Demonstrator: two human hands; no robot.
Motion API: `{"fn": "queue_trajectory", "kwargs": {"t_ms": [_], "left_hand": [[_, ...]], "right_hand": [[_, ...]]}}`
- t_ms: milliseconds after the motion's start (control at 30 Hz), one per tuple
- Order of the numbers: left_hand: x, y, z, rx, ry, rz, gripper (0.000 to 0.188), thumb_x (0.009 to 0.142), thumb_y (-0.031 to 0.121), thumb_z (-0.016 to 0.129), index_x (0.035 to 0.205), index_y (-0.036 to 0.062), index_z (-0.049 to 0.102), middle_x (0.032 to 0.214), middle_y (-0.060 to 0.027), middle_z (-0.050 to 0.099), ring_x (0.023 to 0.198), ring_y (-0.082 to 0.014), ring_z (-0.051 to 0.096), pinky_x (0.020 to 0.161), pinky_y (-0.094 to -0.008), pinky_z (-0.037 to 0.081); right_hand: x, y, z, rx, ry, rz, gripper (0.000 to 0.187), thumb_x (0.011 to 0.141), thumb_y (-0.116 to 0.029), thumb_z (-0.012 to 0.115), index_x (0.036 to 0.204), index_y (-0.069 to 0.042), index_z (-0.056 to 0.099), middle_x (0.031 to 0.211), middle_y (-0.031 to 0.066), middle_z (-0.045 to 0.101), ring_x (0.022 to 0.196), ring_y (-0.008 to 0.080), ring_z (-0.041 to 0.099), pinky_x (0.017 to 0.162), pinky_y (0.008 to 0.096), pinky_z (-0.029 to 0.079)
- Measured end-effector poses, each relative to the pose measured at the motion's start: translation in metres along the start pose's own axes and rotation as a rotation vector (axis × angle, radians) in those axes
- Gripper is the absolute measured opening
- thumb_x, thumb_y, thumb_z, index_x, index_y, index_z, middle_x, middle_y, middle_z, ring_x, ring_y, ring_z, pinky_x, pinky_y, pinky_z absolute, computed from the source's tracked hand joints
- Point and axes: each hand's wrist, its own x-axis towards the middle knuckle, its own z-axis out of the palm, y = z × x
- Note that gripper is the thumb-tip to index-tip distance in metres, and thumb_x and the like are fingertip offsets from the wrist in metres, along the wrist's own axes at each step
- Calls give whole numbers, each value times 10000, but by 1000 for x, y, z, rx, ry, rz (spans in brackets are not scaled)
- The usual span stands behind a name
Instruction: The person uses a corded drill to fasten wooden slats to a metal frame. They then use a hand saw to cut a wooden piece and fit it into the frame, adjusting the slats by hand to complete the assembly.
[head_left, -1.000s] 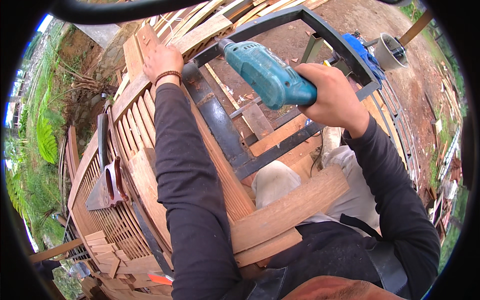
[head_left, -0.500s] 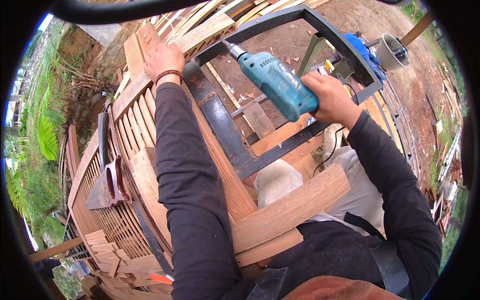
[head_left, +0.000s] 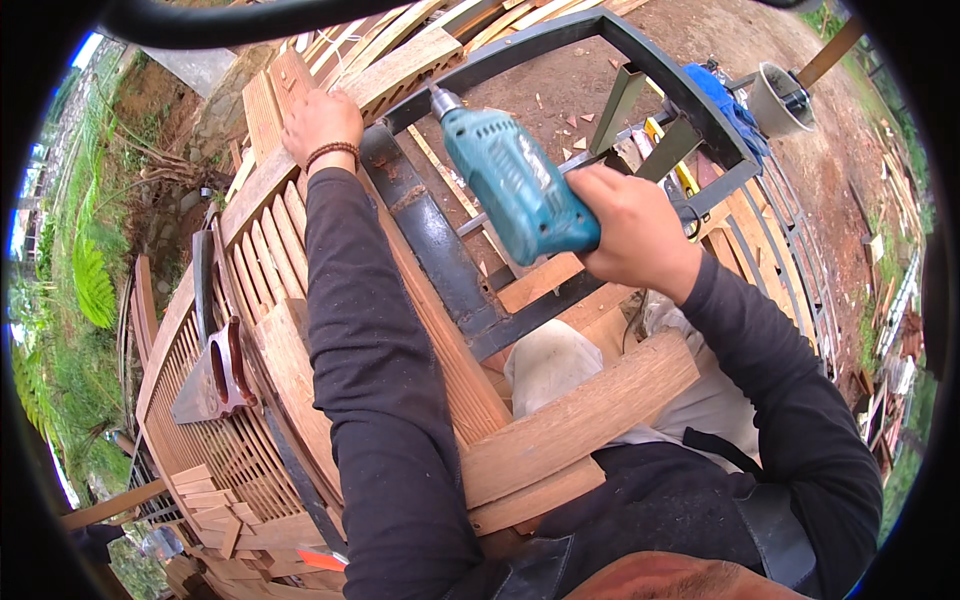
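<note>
My right hand is closed round the grip of a teal power drill. Its chuck points up and left, near the end of a wooden rail with a row of slots cut in its side. My left hand, a beaded bracelet at its wrist, is curled over the wood where this rail meets an upright grooved board; its fingertips are partly hidden. Below the drill lies a black metal frame. A long grooved board runs down beside my left sleeve.
A handsaw rests on a slatted wooden panel at the left. Across my lap lies a thick board. A pale bucket stands at the far right, near a blue cloth. Timber is stacked at the back.
The drill and my right hand have moved left, bringing the chuck closer to the slotted rail. My left hand has shifted slightly left and stays on the wood.
</note>
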Motion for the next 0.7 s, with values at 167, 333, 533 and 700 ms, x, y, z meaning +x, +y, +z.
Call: {"fn": "queue_trajectory", "kwargs": {"t_ms": [167, 333, 533, 700], "left_hand": [[1, -6, 4, -6, 21, 2, 512, 1021, 418, 481, 1263, 37, 722, 1378, -185, 665, 1332, -350, 573, 1136, -485, 406], [2, -4, 0, 10, 2, 4, 508, 1019, 412, 481, 1259, 35, 723, 1376, -190, 665, 1326, -357, 578, 1134, -482, 410], [4, -3, 4, 3, 7, 23, 521, 1011, 422, 495, 1267, 27, 717, 1349, -202, 678, 1304, -375, 596, 1123, -491, 424], [12, -7, 13, 12, 2, 50, 575, 1010, 464, 461, 1280, 22, 709, 1305, -237, 694, 1252, -423, 632, 1073, -519, 475]], "right_hand": [[19, 28, -32, 103, 49, -41, 447, 687, -69, 791, 1124, -61, 693, 949, 158, 706, 921, 406, 692, 794, 464, 563], [16, 75, -29, -25, -33, -148, 448, 682, -70, 802, 1106, -72, 657, 1000, 142, 689, 908, 405, 679, 767, 476, 555], [-6, 49, 3, -75, -36, -117, 422, 698, -113, 766, 1098, -77, 634, 967, 121, 684, 853, 369, 693, 734, 461, 559], [-14, 10, 2, -178, -24, -106, 464, 651, -71, 769, 1086, -62, 606, 991, 89, 646, 856, 325, 683, 762, 417, 529]]}}
